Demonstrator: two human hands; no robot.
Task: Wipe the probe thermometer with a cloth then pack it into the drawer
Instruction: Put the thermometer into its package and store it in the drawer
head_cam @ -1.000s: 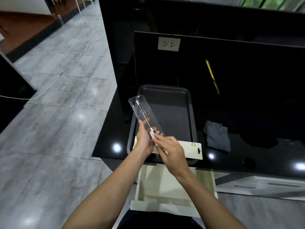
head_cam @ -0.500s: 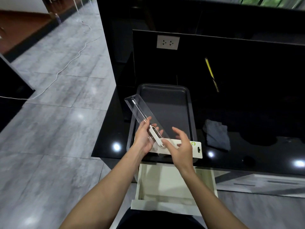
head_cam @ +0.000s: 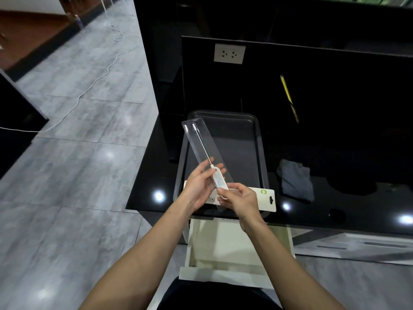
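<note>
Probe thermometer is held up above the near edge of the surface, lying in a clear plastic sleeve with its metal stem running up toward the sleeve's far closed end. Left hand cups the sleeve from underneath, its grip curled round the lower part, fingertips showing past the thermometer's white body. Right hand pinches the near end of the white body, thumb and fingers pressed on it. Risks: the sleeve is thin and slick, so a loose left grip could let it slide or twist away; the stem looks to sit tight in the narrow channel, so a skewed push or pull could jam or bend it; a slip here would likely drop it onto the tray or into the open drawer right below, before any wipe I can confirm. The cloth lies crumpled well to the right of the tray, out of both hands' reach without letting go, so the wipe step could get skipped. A white card lies across the tray's near rim, partly hidden behind the hands. Hard to tell: whether the thermometer is going in or coming out, the stem tip through the glare, the display on the body, and the drawer's back, which is covered by the arms. The black surface swallows detail on the right.
</note>
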